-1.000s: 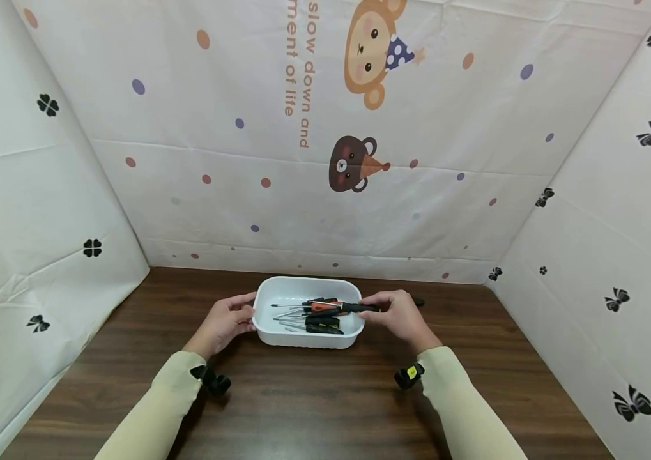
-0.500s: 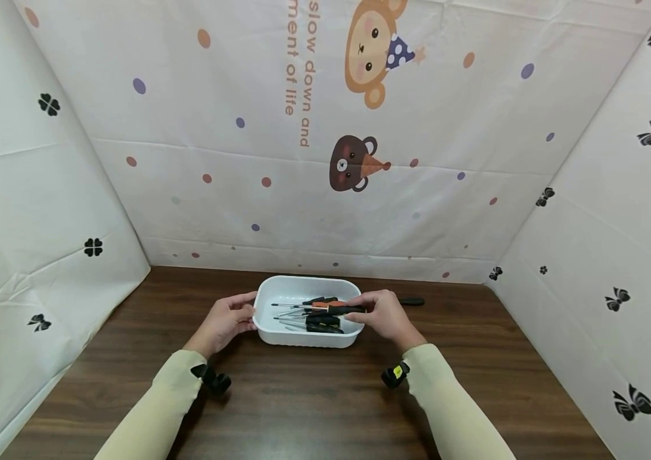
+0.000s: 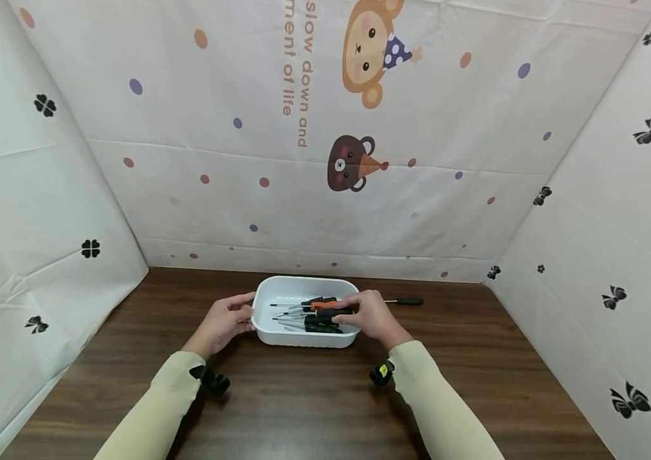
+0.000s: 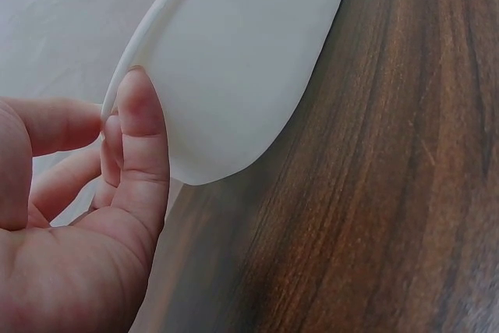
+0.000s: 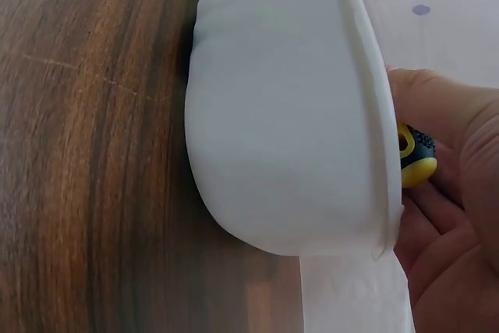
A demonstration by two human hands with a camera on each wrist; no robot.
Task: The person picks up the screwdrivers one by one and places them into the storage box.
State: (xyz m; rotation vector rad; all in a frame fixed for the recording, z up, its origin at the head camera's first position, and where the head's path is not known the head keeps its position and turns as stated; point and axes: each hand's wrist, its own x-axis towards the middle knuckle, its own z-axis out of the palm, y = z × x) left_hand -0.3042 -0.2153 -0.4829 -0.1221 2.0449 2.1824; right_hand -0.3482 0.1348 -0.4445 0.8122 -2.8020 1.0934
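Note:
A white plastic basin (image 3: 302, 340) stands on the wooden table with several screwdrivers lying in it, mostly black-handled. Among them is an orange-handled one (image 3: 323, 305). At the basin's left end my left hand (image 3: 223, 327) holds the rim, the thumb against the outer wall (image 4: 234, 76). Over the right end, my right hand (image 3: 372, 314) grips a black-handled screwdriver, low among the others. Its black and yellow handle end (image 5: 419, 160) shows between the fingers in the right wrist view; the basin wall hides the rest there.
Another screwdriver with a black handle (image 3: 411, 301) lies on the table (image 3: 302, 402), to the right of the basin and behind the right hand. Printed white cloth walls (image 3: 233, 211) enclose the table at the back and both sides.
My right hand has moved left and down into the basin with the screwdriver, uncovering the one on the table behind it. The left hand has stayed at the rim.

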